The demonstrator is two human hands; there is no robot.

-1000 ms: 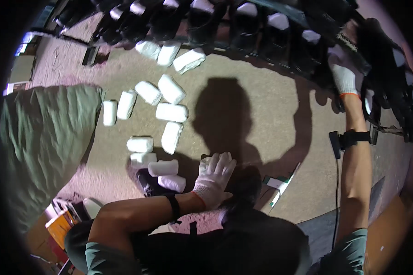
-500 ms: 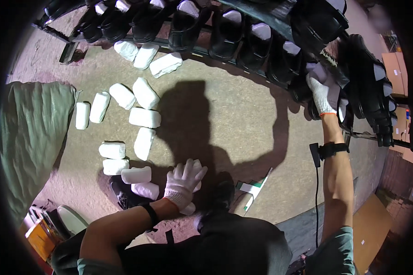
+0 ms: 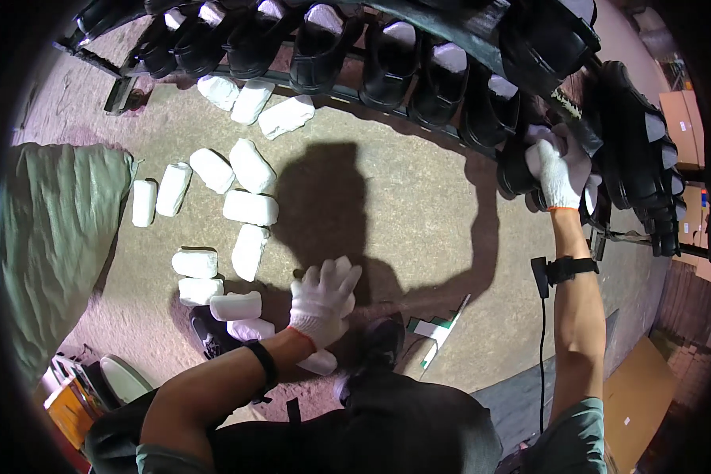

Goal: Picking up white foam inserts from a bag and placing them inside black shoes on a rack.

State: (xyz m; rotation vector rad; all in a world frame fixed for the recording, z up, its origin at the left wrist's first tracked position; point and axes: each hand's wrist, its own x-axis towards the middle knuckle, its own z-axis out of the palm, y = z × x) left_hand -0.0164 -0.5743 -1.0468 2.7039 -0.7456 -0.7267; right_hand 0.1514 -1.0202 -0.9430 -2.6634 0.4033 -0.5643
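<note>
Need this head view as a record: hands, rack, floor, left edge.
left hand: white-gloved, near loose white bundles; grip unclear
right hand: white-gloved, up at the black shoes; grip hidden
rack: black shoes in a row, pale stuffing showing in several
floor: white bundles, green-and-white object
left edge: grey-green cloth

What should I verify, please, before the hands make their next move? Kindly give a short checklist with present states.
1. Protection: ok; left hand and right hand wear white gloves.
2. Right hand at the rack: ok; it is among the black shoes.
3. Right hand's grip: cannot tell; it is too dark there.
4. Left hand's grip: cannot tell; its underside is hidden.
5. White bundles well apart from left foot: not ok; one lies close beside it.
6. Floor evenly lit: not ok; a shadow falls across it.
</note>
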